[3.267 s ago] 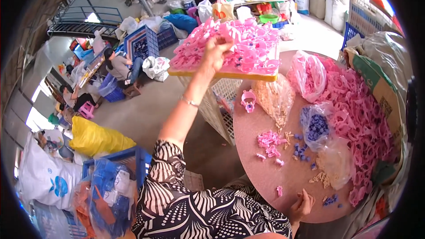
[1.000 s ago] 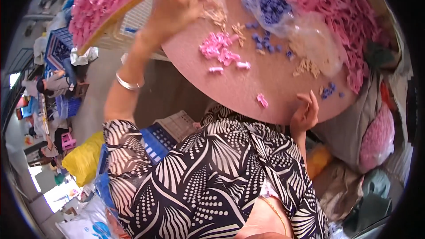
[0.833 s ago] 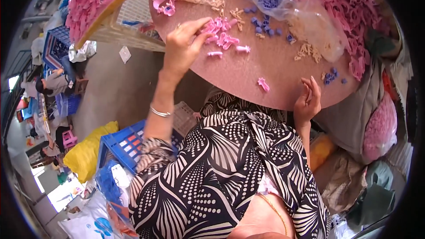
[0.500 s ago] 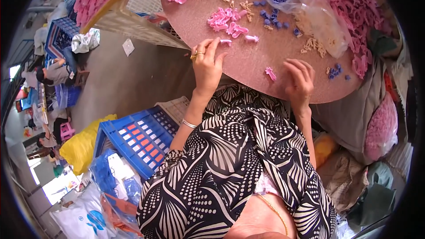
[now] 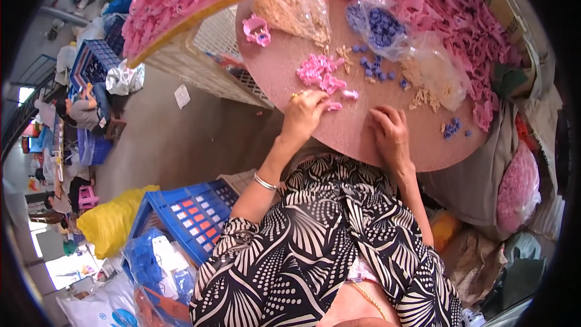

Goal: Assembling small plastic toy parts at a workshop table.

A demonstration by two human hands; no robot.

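Observation:
At the near edge of the round pinkish-brown table (image 5: 351, 136) are both my hands. My left hand (image 5: 302, 115) has its fingers pinched on a small pink plastic piece (image 5: 333, 106), which pokes out at the fingertips. My right hand (image 5: 393, 138) rests on the tabletop, fingers curled down; whatever lies under or in them is hidden. Beyond my left hand sits a cluster of pink plastic parts (image 5: 316, 71), with a lone pale-pink piece (image 5: 350, 94) beside it. Small blue parts (image 5: 378, 71) and beige parts (image 5: 344, 59) lie scattered farther back.
A bag of beige parts (image 5: 290, 9), a bag of blue parts (image 5: 381, 27) and a big heap of pink parts (image 5: 451, 24) occupy the far side. A pink ring-shaped part (image 5: 256, 29) lies far left. Blue crates (image 5: 203, 215) stand at my left.
The view has shifted, so the table sits lower. My left fingers have closed on the small pink piece and moved it slightly right. My right hand has come left, over where another pink piece lay.

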